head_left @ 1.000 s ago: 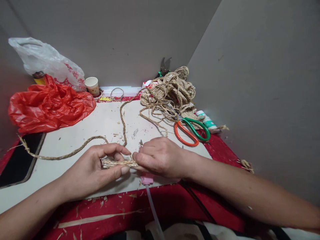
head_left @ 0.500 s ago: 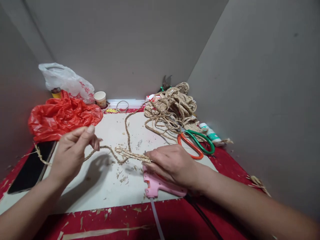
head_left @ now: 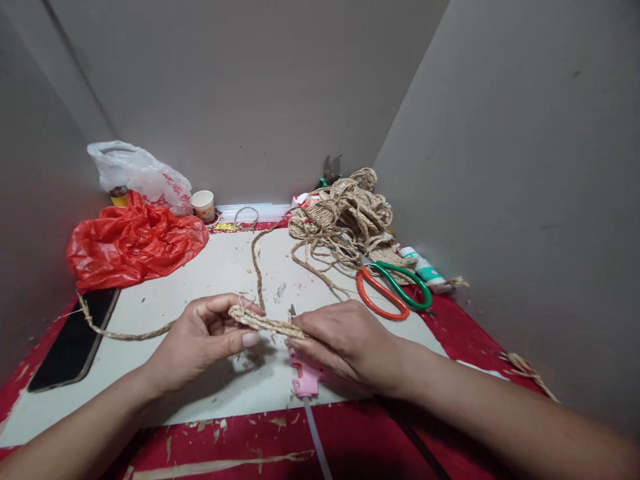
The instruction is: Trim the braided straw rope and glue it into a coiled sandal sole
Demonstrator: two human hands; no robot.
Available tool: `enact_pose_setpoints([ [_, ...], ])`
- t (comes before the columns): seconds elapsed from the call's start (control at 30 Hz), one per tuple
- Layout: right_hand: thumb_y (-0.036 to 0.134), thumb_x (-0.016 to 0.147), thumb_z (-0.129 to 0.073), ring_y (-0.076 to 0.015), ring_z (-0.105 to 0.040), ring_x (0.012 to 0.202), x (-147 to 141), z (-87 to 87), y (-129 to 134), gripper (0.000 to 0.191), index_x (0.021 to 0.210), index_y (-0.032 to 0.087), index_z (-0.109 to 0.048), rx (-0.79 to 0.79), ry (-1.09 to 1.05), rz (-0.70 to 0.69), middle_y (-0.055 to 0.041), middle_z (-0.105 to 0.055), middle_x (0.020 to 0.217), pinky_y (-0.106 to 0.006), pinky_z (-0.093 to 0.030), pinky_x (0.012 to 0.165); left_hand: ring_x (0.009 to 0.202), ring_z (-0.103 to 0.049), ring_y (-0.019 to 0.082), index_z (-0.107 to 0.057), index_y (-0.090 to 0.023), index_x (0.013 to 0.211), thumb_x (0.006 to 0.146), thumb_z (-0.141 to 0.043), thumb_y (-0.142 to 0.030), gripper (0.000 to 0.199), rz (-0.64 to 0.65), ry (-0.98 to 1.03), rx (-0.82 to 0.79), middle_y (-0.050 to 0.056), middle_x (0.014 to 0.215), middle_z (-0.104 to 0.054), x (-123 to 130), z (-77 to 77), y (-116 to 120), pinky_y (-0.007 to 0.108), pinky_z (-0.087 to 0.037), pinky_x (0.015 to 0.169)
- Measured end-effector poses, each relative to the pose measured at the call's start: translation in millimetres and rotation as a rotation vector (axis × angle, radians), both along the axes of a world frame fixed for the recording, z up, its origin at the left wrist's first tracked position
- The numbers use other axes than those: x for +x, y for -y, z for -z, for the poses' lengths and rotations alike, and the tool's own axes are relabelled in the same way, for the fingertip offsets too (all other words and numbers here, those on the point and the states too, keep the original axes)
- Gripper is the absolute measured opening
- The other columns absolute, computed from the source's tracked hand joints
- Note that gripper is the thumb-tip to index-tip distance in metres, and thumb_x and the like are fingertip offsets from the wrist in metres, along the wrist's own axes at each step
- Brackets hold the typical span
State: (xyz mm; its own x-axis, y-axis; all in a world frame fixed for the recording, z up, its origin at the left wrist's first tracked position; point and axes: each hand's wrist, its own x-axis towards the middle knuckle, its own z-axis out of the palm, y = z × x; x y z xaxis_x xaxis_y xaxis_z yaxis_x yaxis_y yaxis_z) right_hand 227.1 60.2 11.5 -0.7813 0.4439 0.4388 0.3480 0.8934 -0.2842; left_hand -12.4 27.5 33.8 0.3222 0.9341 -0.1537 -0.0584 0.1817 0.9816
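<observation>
A short folded piece of braided straw cord (head_left: 267, 324) is pinched at its right end by my right hand (head_left: 345, 337). My left hand (head_left: 200, 340) is at the piece's left end, its fingers and thumb curved apart around it. From under my left hand a longer cord (head_left: 135, 335) runs left over the phone, and another stretch (head_left: 257, 263) curves back toward the pile. Beneath my right hand lies a pink glue gun (head_left: 306, 380), partly hidden, with a clear glue stick (head_left: 317, 433) in its rear.
A heap of braided cord (head_left: 350, 213) is at the back right, beside scissors (head_left: 383, 293) with orange and green handles. Red plastic bag (head_left: 135, 243), white bag (head_left: 140, 177), paper cup (head_left: 203, 205) and phone (head_left: 75, 340) lie left. Straw scraps litter the white board (head_left: 220, 260).
My left hand has moved right and down to the left end of the folded cord piece. My right hand still pinches the other end. The view has shifted slightly.
</observation>
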Motion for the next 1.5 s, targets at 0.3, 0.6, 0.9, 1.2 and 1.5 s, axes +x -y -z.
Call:
enact_pose_setpoints([
  [0.3, 0.035, 0.103, -0.033, -0.0113, -0.05, 0.052, -3.3, 4.9, 3.5, 0.04, 0.08, 0.016, -0.06, -0.096, 0.007, -0.013, -0.0011, -0.061, 0.062, -0.024, -0.03, 0.053, 0.061, -0.063, 0.009, -0.073, -0.015, 0.086, 0.073, -0.078, -0.015, 0.014, -0.018, 0.038, -0.011, 0.0, 0.068, -0.072, 0.9, 0.8, 2.5, 0.016, -0.051, 0.06],
  [0.6, 0.037, 0.103, -0.035, -0.0111, -0.049, 0.051, -2.5, 6.3, 5.5, 0.04, 0.079, 0.016, -0.06, -0.177, -0.043, -0.007, -0.0008, -0.06, 0.061, -0.023, -0.032, 0.052, 0.064, -0.066, 0.009, -0.074, -0.018, 0.094, 0.068, -0.084, -0.018, 0.028, 0.035, 0.105, -0.05, 0.001, 0.073, -0.074, 0.5, 0.8, 3.3, 0.016, -0.053, 0.062],
  [0.9, 0.039, 0.102, -0.038, -0.0089, -0.047, 0.049, -7.5, 11.3, 10.5, 0.037, 0.076, 0.018, -0.055, -0.333, -0.097, 0.0, 0.0019, -0.056, 0.059, -0.02, -0.031, 0.05, 0.063, -0.066, 0.012, -0.075, -0.017, 0.084, 0.071, -0.081, -0.02, 0.015, -0.074, 0.045, 0.016, 0.002, 0.072, -0.073, 9.0, 8.7, 7.2, 0.022, -0.054, 0.063],
  [1.2, 0.04, 0.103, -0.031, -0.011, -0.046, 0.052, -11.2, 10.9, 15.5, 0.043, 0.072, 0.018, -0.051, -0.233, -0.059, -0.003, 0.0004, -0.053, 0.058, -0.022, -0.031, 0.052, 0.06, -0.064, 0.011, -0.073, -0.018, 0.076, 0.078, -0.074, -0.019, 0.003, -0.116, -0.036, 0.163, 0.0, 0.066, -0.071, 16.9, 7.6, 13.9, 0.019, -0.052, 0.06],
  [1.5, 0.039, 0.104, -0.029, -0.0107, -0.046, 0.053, -10.8, 11.2, 20.2, 0.044, 0.074, 0.018, -0.053, -0.215, 0.074, -0.013, 0.001, -0.056, 0.06, -0.024, -0.029, 0.053, 0.057, -0.061, 0.012, -0.072, -0.02, 0.071, 0.078, -0.073, -0.019, 0.006, -0.144, -0.225, 0.305, 0.0, 0.064, -0.068, 17.1, 5.9, 20.3, 0.02, -0.049, 0.055],
])
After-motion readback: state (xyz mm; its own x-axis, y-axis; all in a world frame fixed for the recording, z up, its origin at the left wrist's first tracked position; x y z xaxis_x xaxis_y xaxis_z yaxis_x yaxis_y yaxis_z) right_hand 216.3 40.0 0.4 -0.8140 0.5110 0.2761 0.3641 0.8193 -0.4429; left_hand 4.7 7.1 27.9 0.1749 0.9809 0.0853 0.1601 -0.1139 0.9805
